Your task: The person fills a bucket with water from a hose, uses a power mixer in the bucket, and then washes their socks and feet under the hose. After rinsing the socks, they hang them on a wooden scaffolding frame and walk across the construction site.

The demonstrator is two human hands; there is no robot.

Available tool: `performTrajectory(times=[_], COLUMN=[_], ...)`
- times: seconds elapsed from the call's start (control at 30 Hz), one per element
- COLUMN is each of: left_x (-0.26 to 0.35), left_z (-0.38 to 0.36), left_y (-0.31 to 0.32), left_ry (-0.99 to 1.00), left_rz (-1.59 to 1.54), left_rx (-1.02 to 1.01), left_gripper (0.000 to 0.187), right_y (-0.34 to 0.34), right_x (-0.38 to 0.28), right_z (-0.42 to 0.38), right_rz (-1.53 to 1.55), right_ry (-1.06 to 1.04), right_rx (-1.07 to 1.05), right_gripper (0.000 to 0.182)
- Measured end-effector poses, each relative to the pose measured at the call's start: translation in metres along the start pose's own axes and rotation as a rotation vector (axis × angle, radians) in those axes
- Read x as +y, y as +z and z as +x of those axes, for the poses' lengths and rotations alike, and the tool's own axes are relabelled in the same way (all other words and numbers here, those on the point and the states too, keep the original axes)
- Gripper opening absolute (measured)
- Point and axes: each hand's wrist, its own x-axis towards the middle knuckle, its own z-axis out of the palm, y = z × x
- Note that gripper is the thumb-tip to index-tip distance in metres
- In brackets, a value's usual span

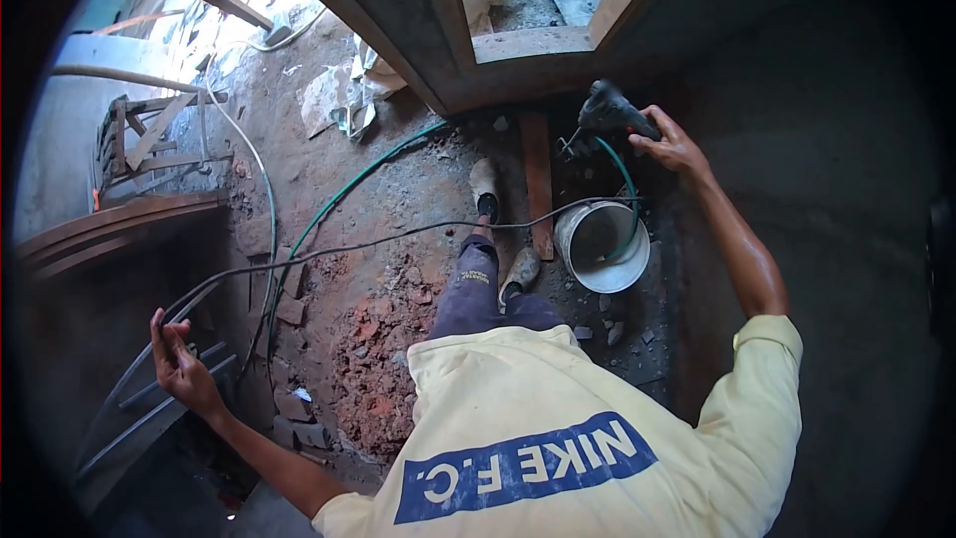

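Observation:
My right hand is closed around the narrow end of a dark, dusty power tool, held out ahead on the right. A thin metal piece shows below the tool's wide end. Off to the left, my left hand is raised, its fingers bent at a black cable. That cable stretches across in front of my legs, over the rim of a white bucket, toward the right. A green hose curves down into the bucket, below the tool.
A wooden plank lies beside my feet, near the bucket. Broken red rubble covers the ground to the left. Ahead stands a wall with a wooden window frame. A wooden rack and a pale hose are at the far left.

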Motion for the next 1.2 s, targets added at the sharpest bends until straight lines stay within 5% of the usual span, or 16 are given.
performTrajectory(times=[0.07, 0.53, 0.67, 0.93, 1.07, 1.2], left_x=[-0.005, 0.006, 0.017, 0.034, 0.036, 0.040], left_z=[-0.009, -0.010, -0.002, 0.019, 0.024, 0.029], left_y=[-0.001, 0.057, 0.068, 0.097, 0.107, 0.118], left_ry=[-0.009, -0.204, -0.118, -0.004, -0.002, -0.054], left_rz=[0.055, 0.150, 0.134, 0.024, 0.069, 0.087], left_rx=[-0.028, -0.238, -0.298, -0.367, -0.394, -0.432], left_gripper=[0.029, 0.026, 0.024, 0.023, 0.021, 0.019], right_y=[0.015, 0.078, 0.086, 0.061, 0.056, 0.057], right_x=[0.009, 0.107, 0.118, 0.108, 0.125, 0.139], right_z=[0.030, 0.182, 0.207, 0.266, 0.278, 0.293], right_rz=[-0.060, -0.194, -0.334, -0.736, -0.887, -1.056], right_ry=[0.139, 0.080, 0.320, 0.229, -0.061, -0.189], right_rx=[-0.044, -0.163, -0.149, -0.067, 0.081, 0.211], right_gripper=[0.033, 0.038, 0.043, 0.042, 0.046, 0.026])
